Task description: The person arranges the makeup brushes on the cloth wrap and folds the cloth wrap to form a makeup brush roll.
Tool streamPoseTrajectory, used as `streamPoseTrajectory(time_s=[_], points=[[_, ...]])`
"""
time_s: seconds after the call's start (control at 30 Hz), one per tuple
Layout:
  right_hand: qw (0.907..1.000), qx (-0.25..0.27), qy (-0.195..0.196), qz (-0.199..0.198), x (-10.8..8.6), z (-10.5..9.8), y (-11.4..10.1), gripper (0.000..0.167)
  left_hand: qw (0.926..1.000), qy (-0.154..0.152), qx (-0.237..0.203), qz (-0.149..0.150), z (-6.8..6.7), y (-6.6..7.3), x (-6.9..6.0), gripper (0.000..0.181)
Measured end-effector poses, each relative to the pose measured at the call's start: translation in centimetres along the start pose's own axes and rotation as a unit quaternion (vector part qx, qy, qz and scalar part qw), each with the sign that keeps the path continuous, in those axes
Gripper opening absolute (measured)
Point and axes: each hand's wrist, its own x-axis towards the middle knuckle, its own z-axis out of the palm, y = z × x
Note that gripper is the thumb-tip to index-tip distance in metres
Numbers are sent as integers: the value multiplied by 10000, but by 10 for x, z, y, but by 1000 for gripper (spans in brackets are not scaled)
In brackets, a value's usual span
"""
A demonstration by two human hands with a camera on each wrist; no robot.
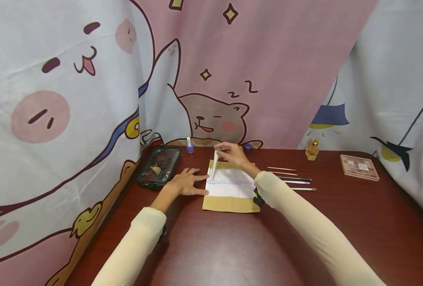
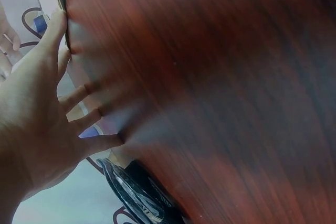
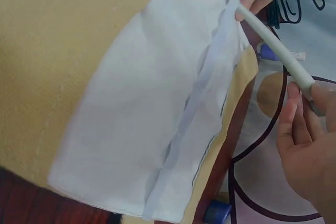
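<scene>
A yellow cloth [image 1: 229,204] with a white panel [image 1: 233,190] lies on the table, a pale lilac strip [image 3: 194,95] running across the white. My right hand [image 1: 233,154] pinches the upper end of a white stick-like tool [image 1: 214,163], held nearly upright, its lower tip at the strip's left end. In the right wrist view the right hand [image 3: 310,140] holds the tool [image 3: 278,48] by its far end. My left hand [image 1: 188,182] lies spread with thumb and forefinger on the cloth's left edge; in the left wrist view the fingers of the left hand [image 2: 44,103] are straight on the table.
A black clear-topped pouch [image 1: 159,167] lies left, a purple-based bottle [image 1: 190,146] behind it. A purple cap [image 1: 247,147] stands at the back. Several thin brushes [image 1: 301,178] lie to the right, with a gold bottle [image 1: 312,150] and a palette [image 1: 359,167] beyond.
</scene>
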Motion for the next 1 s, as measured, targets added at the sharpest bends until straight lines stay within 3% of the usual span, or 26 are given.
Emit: streamPoseTrajectory(time_s=[0.37, 0.8, 1.0], points=[[9976, 461, -291, 437, -5, 2, 5, 28, 9999, -75, 82, -13, -1, 2, -1, 80], [9968, -292, -650, 372, -7, 5, 8, 28, 9999, -116, 82, -14, -3, 3, -1, 77], [9950, -284, -879, 390, -13, 7, 12, 30, 10000, -41, 63, 17, -1, 1, 0, 77]])
